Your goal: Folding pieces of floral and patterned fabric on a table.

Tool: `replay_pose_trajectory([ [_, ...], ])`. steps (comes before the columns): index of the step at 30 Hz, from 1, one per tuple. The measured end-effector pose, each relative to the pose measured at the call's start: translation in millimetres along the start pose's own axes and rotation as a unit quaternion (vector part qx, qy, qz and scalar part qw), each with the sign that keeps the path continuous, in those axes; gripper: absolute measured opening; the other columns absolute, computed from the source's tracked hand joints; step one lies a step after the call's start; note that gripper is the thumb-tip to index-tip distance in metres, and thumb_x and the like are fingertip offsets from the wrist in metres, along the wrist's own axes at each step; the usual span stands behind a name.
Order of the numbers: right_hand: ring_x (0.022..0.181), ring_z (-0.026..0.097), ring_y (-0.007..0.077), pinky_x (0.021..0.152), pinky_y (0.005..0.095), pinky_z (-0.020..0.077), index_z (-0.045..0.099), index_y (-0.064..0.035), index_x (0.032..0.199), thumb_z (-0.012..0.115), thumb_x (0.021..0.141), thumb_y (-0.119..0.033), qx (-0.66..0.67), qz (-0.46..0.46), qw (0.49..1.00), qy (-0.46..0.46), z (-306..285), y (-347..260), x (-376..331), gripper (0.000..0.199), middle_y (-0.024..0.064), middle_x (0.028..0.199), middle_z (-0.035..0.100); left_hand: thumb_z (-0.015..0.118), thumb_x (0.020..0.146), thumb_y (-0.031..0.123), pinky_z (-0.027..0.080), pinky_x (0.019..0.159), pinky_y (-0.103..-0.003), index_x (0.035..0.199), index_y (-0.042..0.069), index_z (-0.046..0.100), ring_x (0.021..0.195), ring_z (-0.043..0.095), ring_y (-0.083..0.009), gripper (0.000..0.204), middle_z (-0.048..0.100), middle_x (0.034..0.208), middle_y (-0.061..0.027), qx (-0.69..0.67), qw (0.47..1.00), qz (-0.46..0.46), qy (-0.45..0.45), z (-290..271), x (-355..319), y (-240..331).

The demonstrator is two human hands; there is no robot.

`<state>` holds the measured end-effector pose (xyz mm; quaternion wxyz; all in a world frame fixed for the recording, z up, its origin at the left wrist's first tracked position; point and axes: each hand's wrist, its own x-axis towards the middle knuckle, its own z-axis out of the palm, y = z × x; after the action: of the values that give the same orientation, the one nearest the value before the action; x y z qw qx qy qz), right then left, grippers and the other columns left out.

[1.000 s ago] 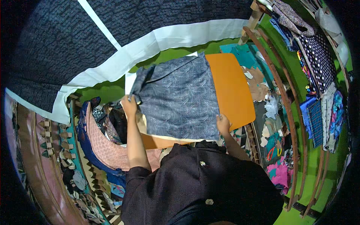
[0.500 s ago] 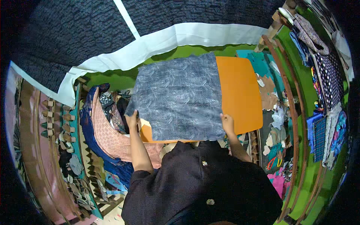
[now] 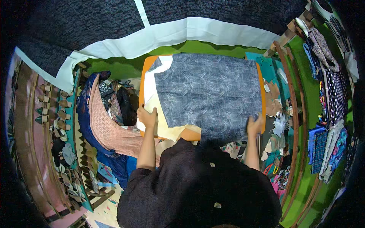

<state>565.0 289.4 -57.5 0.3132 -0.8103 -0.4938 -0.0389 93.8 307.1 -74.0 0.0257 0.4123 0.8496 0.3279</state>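
Observation:
A dark grey patterned cloth [image 3: 207, 91] lies over most of an orange board [image 3: 191, 134] in front of me. On the board's left side a white layer [image 3: 149, 86] and a pale cream sheet [image 3: 163, 127] show from beneath it. My left hand [image 3: 147, 117] rests at the board's left edge by the cream sheet, thumb and fingers apart. At the cloth's lower right, close to the board's right edge, my right hand [image 3: 254, 124] touches the cloth with its fingers spread, slightly blurred.
Peach cloth [image 3: 110, 131] and navy lace cloth [image 3: 85, 114] drape at the left. Beyond them a rack holds shoe-shaped pieces [image 3: 64, 103]. Scraps [image 3: 279, 125] lie on the right. Folded fabrics [image 3: 334, 91] hang farther right behind wooden rails [image 3: 291, 87]. A dark curtain with white border [image 3: 175, 30] hangs ahead.
The grey cloth has moved right over the board, uncovering the white and cream layers on the left and covering most of the orange on the right. Both hands have shifted right.

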Motion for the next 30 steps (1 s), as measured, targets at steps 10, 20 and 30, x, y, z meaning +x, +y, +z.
replay_pose_trajectory([
  [10,0.129,0.007,0.0323,0.097,0.0586,0.0066,0.023,-0.0252,0.133,0.049,0.072,-0.058,-0.119,-0.161,0.903,-0.381,41.1,-95.1,-72.5,0.074,0.0148,0.14,0.01,0.058,0.072,0.042,0.023,0.089,-0.047,0.12,0.002,0.039,0.112,0.034,-0.031,0.065,0.041,0.114,-0.0198,0.083,0.991,0.103,-0.031,14.0,-16.2,34.4],
  [20,0.128,0.011,0.0323,0.095,0.0592,0.0107,0.018,-0.0238,0.134,0.056,0.071,-0.047,-0.148,-0.037,0.923,-0.354,39.7,-68.5,-27.3,0.077,0.0151,0.139,0.009,0.053,0.076,0.035,0.033,0.07,-0.04,0.072,0.006,0.059,0.075,0.053,-0.0274,0.03,0.059,0.077,-0.0108,0.018,0.952,0.217,-0.215,-20.9,-47.6,5.8],
  [30,0.117,0.031,0.0294,0.093,0.0603,0.0126,0.044,-0.0134,0.115,0.066,0.06,-0.041,0.059,-0.407,0.828,-0.382,44.6,-221.8,-102.3,0.065,0.0121,0.119,0.038,0.053,0.078,0.03,0.042,0.059,-0.038,0.085,0.0,0.06,0.064,0.057,-0.0321,0.031,0.055,0.068,-0.0207,-0.153,0.95,-0.087,-0.259,-77.5,-90.1,-100.6],
])
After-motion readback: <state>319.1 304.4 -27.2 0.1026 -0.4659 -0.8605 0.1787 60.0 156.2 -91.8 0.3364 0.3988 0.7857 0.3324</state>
